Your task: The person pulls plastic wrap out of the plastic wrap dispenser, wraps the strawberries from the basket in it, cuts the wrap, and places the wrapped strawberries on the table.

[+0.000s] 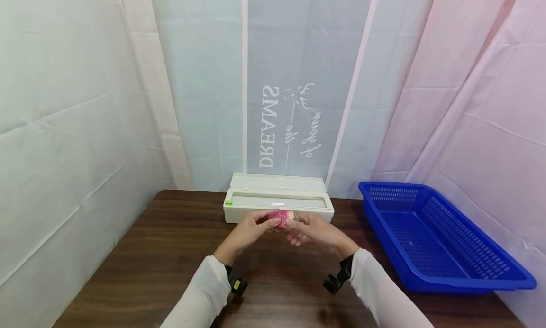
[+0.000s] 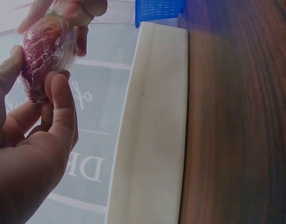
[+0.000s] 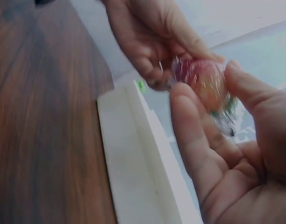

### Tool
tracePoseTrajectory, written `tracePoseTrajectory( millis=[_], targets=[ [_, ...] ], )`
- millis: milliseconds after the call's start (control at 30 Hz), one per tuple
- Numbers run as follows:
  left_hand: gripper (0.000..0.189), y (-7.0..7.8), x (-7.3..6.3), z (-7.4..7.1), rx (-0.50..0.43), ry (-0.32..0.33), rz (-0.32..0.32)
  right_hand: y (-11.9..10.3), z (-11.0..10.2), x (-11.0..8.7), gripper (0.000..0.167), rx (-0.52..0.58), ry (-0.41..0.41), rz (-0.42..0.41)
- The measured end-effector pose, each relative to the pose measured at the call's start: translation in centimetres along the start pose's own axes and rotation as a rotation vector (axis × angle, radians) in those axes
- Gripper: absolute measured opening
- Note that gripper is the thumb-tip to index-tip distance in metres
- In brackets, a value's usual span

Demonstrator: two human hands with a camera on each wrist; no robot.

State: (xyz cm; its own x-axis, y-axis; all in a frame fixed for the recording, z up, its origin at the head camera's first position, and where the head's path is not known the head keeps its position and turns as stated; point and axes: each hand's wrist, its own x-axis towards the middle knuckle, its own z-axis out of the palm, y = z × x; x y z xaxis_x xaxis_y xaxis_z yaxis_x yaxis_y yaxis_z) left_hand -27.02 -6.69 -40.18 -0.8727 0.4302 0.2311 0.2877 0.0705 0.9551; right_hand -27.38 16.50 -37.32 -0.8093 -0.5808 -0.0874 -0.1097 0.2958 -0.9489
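A red strawberry (image 1: pixel 281 217), yellowish and green toward one end, is wrapped in crinkled clear cling film. Both hands hold it up in front of the white box. My left hand (image 1: pixel 249 229) grips the red end between thumb and fingers. At the yellowish, green end, my right hand (image 1: pixel 319 230) has its thumb on one side and its fingers on the other. Loose film (image 3: pixel 225 123) sticks out past the green end in the right wrist view. Behind the hands stands the long white cling film dispenser (image 1: pixel 232 216), its lid (image 1: pixel 277 182) raised and a small green piece (image 1: pixel 228 202) at its left end.
A blue perforated basket (image 1: pixel 405 266) stands on the right of the dark wooden table (image 1: pixel 170 252). Pale cloth (image 1: pixel 204 81) hangs behind the table and at both sides. Each wrist carries a black camera strap (image 1: pixel 343 271).
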Motion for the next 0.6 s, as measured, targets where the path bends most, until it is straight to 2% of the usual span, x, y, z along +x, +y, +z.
tracePoseTrajectory(
  millis=[133, 233, 333, 433, 500, 600],
  targets=[
    [0.041, 0.0, -0.2, 0.0, -0.006, -0.012, -0.008, -0.3, -0.3, -0.2, 0.05, -0.17, -0.015, -0.021],
    [0.04, 0.2, -0.3, 0.0, 0.036, -0.021, -0.003, -0.2, -0.4, -0.2, 0.05, -0.246, -0.03, -0.05],
    [0.048, 0.4, -0.5, 0.1, 0.144, -0.051, 0.032, -0.1, -0.5, -0.4, 0.045, -0.277, -0.035, -0.071],
    [0.061, 0.6, -0.4, 0.6, 0.31, -0.055, 0.099, 0.2, -0.6, -0.6, 0.042, -0.294, -0.025, -0.08],
    [0.061, 0.7, -0.4, 0.9, 0.405, -0.028, 0.134, 0.3, -0.6, -0.6, 0.041, -0.295, -0.016, -0.085],
    [0.05, 1.0, -0.3, 1.3, 0.505, 0.039, 0.157, 0.3, -0.5, -0.7, 0.039, -0.294, -0.01, -0.099]
  ],
)
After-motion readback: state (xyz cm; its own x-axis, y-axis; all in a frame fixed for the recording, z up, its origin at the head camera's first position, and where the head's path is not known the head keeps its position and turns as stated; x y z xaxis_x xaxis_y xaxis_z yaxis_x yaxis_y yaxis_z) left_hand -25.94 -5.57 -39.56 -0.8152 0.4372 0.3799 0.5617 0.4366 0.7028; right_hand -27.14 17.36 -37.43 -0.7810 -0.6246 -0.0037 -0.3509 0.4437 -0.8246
